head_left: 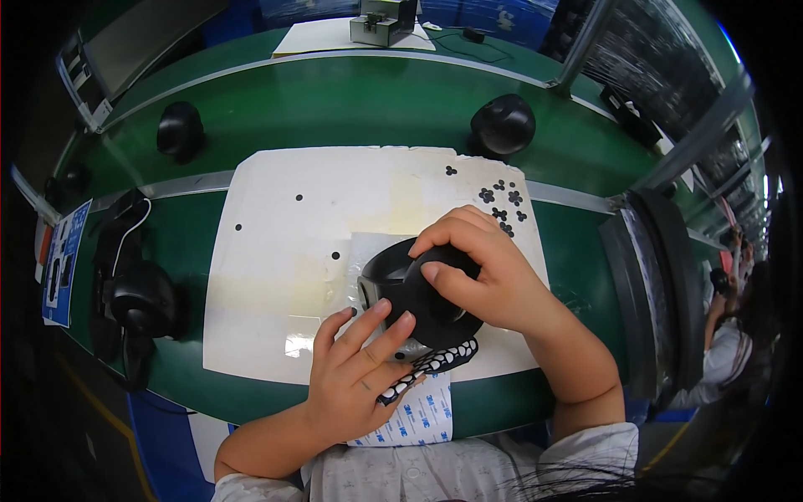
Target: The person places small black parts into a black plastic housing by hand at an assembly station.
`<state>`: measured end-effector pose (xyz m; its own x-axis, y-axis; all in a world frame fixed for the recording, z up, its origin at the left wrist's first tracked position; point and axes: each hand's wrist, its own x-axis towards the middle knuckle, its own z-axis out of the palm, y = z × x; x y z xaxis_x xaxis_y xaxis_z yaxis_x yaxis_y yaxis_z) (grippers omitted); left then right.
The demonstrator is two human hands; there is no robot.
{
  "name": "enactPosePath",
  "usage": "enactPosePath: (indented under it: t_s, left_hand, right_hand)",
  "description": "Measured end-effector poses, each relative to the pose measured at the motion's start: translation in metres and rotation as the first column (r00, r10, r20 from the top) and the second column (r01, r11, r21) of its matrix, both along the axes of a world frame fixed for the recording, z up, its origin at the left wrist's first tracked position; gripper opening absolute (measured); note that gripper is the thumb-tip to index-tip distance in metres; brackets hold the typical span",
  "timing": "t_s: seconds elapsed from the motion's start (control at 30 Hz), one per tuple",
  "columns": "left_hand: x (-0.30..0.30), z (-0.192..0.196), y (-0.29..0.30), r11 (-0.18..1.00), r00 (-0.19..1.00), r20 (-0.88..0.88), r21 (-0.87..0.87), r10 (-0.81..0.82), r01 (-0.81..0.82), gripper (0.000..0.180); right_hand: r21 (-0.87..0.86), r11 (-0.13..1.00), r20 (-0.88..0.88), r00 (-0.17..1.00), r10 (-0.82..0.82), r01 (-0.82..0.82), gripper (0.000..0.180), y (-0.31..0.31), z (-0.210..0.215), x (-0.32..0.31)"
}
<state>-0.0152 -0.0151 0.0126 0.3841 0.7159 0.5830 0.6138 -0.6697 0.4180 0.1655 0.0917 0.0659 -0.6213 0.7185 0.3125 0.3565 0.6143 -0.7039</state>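
Observation:
My right hand (477,268) curls over a black rounded housing (401,305), its thumb and fingers closed at the rim of the upper side. The housing is tilted above a clear plastic sheet (361,248). My left hand (355,376) has its fingertips stretched against the housing's lower left side. A black strip with white round dots (435,360) runs out from beside my left palm, apparently gripped by the mostly hidden thumb. Below it, a white backing sheet with blue print (422,414) hangs at the table's near edge.
A large white board (268,276) lies on the green table, with small black pads (500,201) at its upper right. Other black housings (503,125) stand left and beyond. Stacked black foam pieces (665,293) stand right. Another person (726,351) is at far right.

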Motion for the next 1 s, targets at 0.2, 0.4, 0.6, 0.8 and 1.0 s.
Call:
enactPosePath:
  t_s: [0.2,0.4,0.6,0.8,1.0]
  left_hand:
    - [0.002,0.000,0.002,0.997,0.976,0.218,-0.069,-0.014,0.030,0.012]
    - [0.006,0.001,-0.001,0.996,0.932,0.362,-0.080,-0.015,0.047,0.015]
    - [0.005,-0.002,0.001,0.996,0.946,0.324,-0.063,-0.032,0.055,0.020]
    - [0.007,0.001,0.001,1.000,0.988,0.156,0.002,0.016,-0.016,0.022]
    - [0.007,-0.005,-0.001,0.996,0.997,-0.005,0.042,0.080,-0.079,0.020]
  right_hand:
    - [0.228,0.967,-0.235,0.970,-0.061,0.116,0.037,-0.034,-0.009,0.033]
    - [0.300,0.953,-0.013,0.999,0.035,-0.030,0.035,-0.076,-0.019,0.030]
    - [0.329,0.942,-0.098,0.989,0.108,-0.070,0.020,-0.071,-0.032,0.036]
    - [0.461,0.887,-0.004,1.000,0.025,-0.020,0.008,-0.076,-0.029,0.038]
    - [0.154,0.962,-0.115,0.971,-0.211,0.227,0.004,-0.049,-0.037,0.050]
